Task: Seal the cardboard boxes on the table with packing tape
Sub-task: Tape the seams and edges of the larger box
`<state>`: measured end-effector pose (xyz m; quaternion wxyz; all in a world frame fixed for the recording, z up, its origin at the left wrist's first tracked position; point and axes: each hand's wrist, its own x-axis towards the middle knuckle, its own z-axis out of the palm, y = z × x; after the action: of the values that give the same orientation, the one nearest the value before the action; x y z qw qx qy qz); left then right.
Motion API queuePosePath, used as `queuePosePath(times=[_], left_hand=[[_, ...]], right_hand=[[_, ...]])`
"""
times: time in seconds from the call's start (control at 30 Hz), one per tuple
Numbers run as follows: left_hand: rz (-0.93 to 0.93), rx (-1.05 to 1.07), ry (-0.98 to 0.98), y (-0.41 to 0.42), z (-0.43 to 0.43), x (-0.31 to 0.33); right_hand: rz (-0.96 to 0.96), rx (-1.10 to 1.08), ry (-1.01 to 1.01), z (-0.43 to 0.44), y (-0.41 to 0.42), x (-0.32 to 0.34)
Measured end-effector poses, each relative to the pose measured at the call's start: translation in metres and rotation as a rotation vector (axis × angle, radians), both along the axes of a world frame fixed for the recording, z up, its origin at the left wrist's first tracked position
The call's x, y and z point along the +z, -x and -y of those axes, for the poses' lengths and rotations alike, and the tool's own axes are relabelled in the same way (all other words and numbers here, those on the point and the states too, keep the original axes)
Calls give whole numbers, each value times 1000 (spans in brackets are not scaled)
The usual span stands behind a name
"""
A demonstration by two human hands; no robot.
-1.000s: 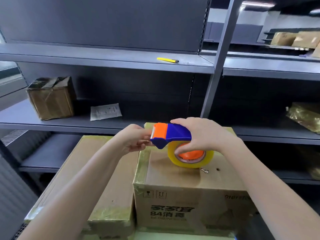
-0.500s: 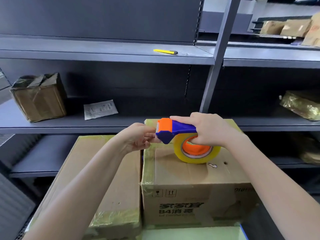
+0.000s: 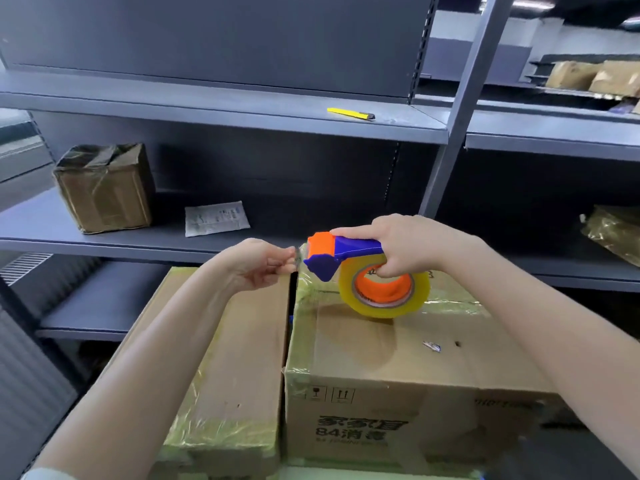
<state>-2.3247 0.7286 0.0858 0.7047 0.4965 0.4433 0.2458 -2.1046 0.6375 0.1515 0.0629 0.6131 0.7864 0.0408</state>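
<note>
Blue-and-orange plastic tape dispenser [image 3: 332, 252] with its glossy yellowish roll [image 3: 384, 303] is hanging over the brown cardboard box [image 3: 398, 355]. The right hand [image 3: 405, 245] is gripping its handle, and the left hand [image 3: 259, 268] is pinching the loose tape end [image 3: 298, 252].

Lit evenly from overhead; ceiling light strip [image 3: 535, 5] seen upper right. Soft shadow cast under tape dispenser [image 3: 346, 292] onto box top [image 3: 398, 355]. Shelf recesses [image 3: 277, 168] recorded dim. Straight lines bowed at frame edges; lower right corner smeared, unfocused.
</note>
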Motion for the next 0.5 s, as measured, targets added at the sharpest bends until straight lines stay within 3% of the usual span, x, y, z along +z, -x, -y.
queuePosePath(times=[0.27,0.5], left_hand=[[-19,131,55,12,-8,-10],[-125,174,-18,5,-7,-41]], right_hand=[[-135,50,110,-10,-12,6],[-115,-12,190,-2,-35,16]])
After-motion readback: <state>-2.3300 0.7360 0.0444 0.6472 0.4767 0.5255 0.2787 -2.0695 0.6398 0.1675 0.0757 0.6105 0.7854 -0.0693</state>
